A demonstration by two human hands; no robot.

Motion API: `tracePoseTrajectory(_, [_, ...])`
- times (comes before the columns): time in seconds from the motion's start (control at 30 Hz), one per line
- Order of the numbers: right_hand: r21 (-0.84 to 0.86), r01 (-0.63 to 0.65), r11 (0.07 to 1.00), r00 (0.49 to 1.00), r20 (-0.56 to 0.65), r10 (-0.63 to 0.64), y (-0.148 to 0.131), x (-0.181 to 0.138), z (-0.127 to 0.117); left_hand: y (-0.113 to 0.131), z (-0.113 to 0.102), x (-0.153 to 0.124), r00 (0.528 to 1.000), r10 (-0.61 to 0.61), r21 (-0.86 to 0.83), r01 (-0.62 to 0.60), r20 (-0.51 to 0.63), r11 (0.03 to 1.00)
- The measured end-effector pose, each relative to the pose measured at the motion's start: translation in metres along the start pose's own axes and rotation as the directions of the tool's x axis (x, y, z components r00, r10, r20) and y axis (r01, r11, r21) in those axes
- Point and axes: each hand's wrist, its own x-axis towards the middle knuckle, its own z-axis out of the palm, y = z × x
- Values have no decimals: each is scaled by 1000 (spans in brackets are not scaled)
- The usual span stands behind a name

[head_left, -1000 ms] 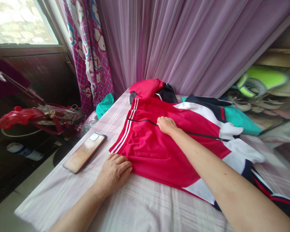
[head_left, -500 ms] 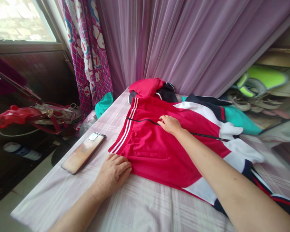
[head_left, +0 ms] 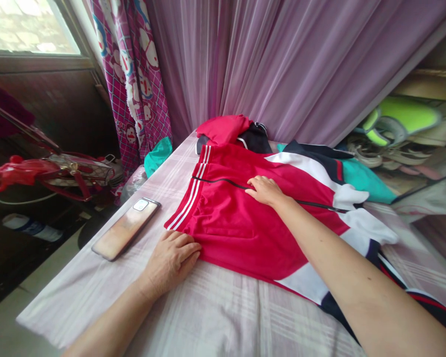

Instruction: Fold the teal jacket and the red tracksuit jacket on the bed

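- Since a second ago the right hand has uncurled and slid a little to the right along the black zip line; the left hand and the garment lie as they did
- Far left, a red and patterned handbag sits off the bed, well apart from both hands
- A slim smartphone with a pale glossy screen lies on the bed with the pale checked sheet, just beside the left hand
- The left hand rests palm down at the near hem of the red sports jacket with white stripes; its fingers are loosely bent with the tips touching the hem, pinning it rather than pinching, and nothing is closed in them
- The jacket is spread flat across the middle of the bed; it looks thin, soft, light and rather slick, likely to slide and crease, so the striped hem band or the zip edge, where the cloth is doubled, seems the firmest place to take hold
- The right hand lies flat on the zip line, fingers straight and slightly spread, gripping nothing
- To the right, a teal cloth lies beside the jacket's white and navy panels
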Motion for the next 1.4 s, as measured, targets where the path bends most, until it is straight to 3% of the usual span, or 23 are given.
tracePoseTrajectory(0.37, [-188, 70, 980, 996, -39, -79, -13, 3, 4, 0, 1, 0, 1000, 5, 6, -5, -2, 1000])
tracePoseTrajectory(0.6, [-120, -91, 989, 986, -151, 72, -9, 1, 15, 0, 0, 1, 1000, 0, 21, -1, 4, 1000])
tracePoseTrajectory(0.7, [-8, -54, 998, 976, -211, 51, -14, -16, 17, -1, 1, -1, 1000, 13, 34, -13, -1, 999])
tracePoseTrajectory(0.83, [124, 67, 990, 948, -319, -24, -31, -65, 26, 1, 0, -3, 999, 36, 59, -35, -13, 998])
tracePoseTrajectory(0.97, [183, 112, 977, 975, -208, -73, -52, -111, 38, 1, -2, 10, 999, 46, 24, -45, -21, 999])
tracePoseTrajectory(1.13, [259, 104, 960, 992, -91, -83, -66, -122, 35, -16, 18, 59, 996, -48, 43, 45, 78, 998])
tracePoseTrajectory(1.27, [252, 90, 963, 996, -50, -80, -44, -120, 32, -34, 47, 83, 957, -213, 172, 180, 199, 969])
tracePoseTrajectory(1.4, [165, -143, 976, 990, 16, 142, 26, -132, 43, -41, 62, 79, 960, -220, 219, 180, 175, 959])
